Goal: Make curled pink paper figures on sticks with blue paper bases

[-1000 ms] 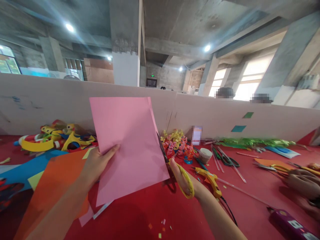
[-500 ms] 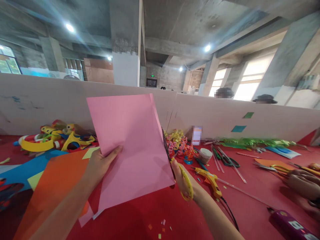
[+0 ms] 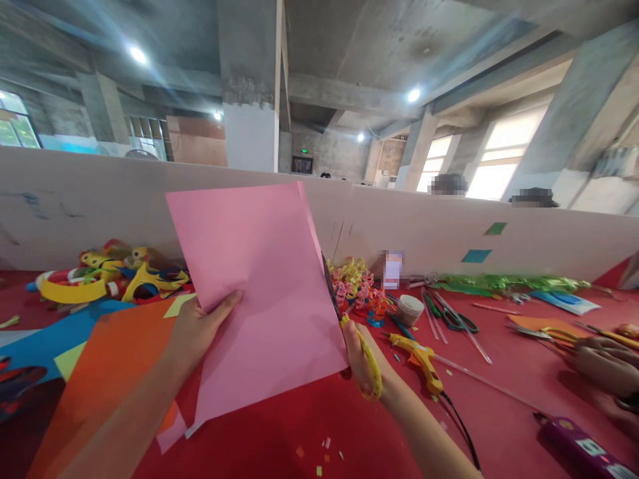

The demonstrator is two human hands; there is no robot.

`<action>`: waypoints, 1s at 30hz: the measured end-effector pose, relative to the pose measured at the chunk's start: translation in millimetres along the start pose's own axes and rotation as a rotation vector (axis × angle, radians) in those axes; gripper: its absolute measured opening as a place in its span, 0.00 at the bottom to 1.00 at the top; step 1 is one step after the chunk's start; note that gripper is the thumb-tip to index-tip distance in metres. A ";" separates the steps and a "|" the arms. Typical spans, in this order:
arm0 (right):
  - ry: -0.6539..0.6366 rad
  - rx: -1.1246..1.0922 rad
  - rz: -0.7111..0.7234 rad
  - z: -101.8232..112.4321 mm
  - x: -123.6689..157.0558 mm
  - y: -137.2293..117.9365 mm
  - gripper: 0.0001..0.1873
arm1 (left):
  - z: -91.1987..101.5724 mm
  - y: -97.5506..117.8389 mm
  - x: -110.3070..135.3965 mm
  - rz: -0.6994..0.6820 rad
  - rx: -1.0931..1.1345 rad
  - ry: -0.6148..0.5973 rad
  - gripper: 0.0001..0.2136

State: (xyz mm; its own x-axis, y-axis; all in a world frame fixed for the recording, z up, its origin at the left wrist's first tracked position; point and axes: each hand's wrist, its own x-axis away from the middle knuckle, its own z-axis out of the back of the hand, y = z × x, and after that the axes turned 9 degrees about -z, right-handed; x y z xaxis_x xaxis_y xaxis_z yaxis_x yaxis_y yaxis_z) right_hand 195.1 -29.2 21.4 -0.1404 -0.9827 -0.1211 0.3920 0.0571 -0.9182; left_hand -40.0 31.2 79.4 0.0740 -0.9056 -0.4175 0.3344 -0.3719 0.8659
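Observation:
A large sheet of pink paper (image 3: 264, 286) is held up over the red table, tilted toward me. My left hand (image 3: 202, 326) pinches its left edge, thumb on the front and fingers hidden behind. In my right hand (image 3: 362, 356) is a pair of scissors (image 3: 372, 369) with yellow handles, the fingers wrapped round them. Their dark blades lie along the sheet's right edge, partly hidden by the paper. A narrow strip along that edge bends away near the top.
Orange paper (image 3: 117, 359) and blue paper (image 3: 70, 332) lie at left, below paper toys (image 3: 150, 279). To the right are a yellow glue gun (image 3: 422, 362), a white tub (image 3: 410, 309), green-handled scissors (image 3: 462, 321) and a purple tool (image 3: 579, 446). Another person's hand (image 3: 606, 366) rests at far right. A white partition (image 3: 424, 233) stands behind.
The paper's top has shifted slightly up and left. The scissor handles have drawn closer together, and more of the dark blade shows beside the edge.

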 end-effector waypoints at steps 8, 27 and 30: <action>0.016 0.020 -0.009 1.0 3.2 -7.3 0.34 | 1.1 -0.4 -0.8 0.022 0.026 -0.011 0.17; -0.071 0.098 0.100 10.0 1.0 -10.2 0.32 | 10.2 -13.4 -15.7 0.172 0.539 -0.164 0.17; -0.050 0.086 0.122 9.9 0.1 -9.5 0.31 | 8.1 -14.4 -14.6 0.113 0.451 -0.208 0.21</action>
State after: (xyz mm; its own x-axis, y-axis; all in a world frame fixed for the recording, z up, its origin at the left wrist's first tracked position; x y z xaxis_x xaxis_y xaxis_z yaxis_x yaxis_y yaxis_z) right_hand 200.3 -31.5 33.8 -0.0427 -0.9770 -0.2090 0.4804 0.1634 -0.8617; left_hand -53.5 48.1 75.3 -0.1180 -0.9497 -0.2900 -0.1075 -0.2781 0.9545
